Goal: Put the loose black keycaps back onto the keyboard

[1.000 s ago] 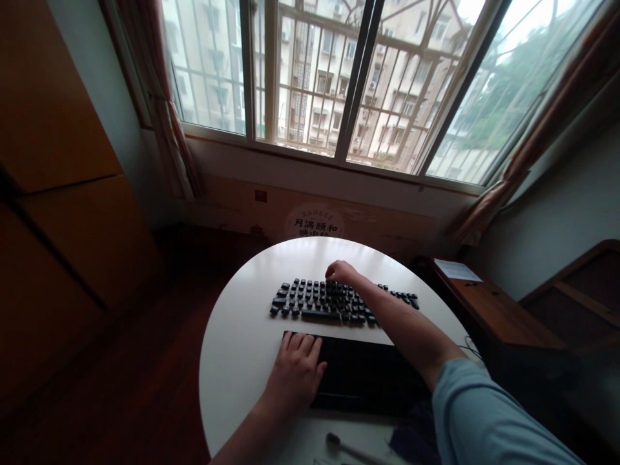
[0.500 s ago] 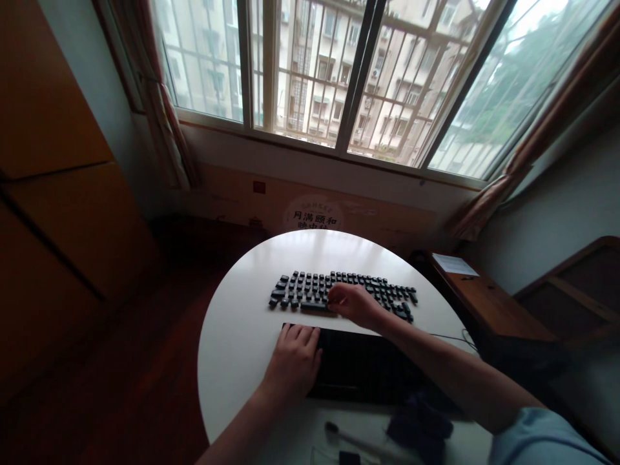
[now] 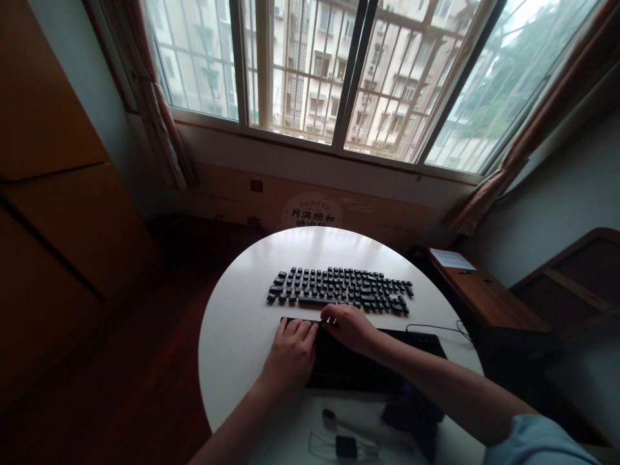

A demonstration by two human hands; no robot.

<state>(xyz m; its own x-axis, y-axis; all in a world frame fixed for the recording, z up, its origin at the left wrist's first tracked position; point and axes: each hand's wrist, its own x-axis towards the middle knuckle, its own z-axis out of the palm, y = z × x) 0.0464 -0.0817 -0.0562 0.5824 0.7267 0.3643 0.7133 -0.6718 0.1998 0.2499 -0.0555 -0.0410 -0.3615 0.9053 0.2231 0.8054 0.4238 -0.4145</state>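
Observation:
A black keyboard base (image 3: 372,374) lies on the round white table, partly covered by my hands and right forearm. My left hand (image 3: 290,352) rests on its left end, fingers stretched out flat toward the far edge. Just right of it, my right hand (image 3: 346,326) is closed in a pinch at the base's far edge. Whatever its fingertips hold, if anything, is too small and dark to make out. Beyond both hands, rows of loose black keycaps (image 3: 339,284) are laid out like a keyboard, with a long spacebar keycap (image 3: 314,301) in the nearest row.
Near me on the table (image 3: 232,336) lie a brush (image 3: 329,415), a black-handled wire tool (image 3: 346,445) and a dark blue cloth (image 3: 411,413). A thin cable (image 3: 436,327) runs off to the right. A wooden desk (image 3: 477,294) with a paper sheet (image 3: 452,259) stands at the right.
My right hand has come back from the keycap rows to the keyboard base, beside my left hand. My left hand stays on the base. The view has shifted slightly.

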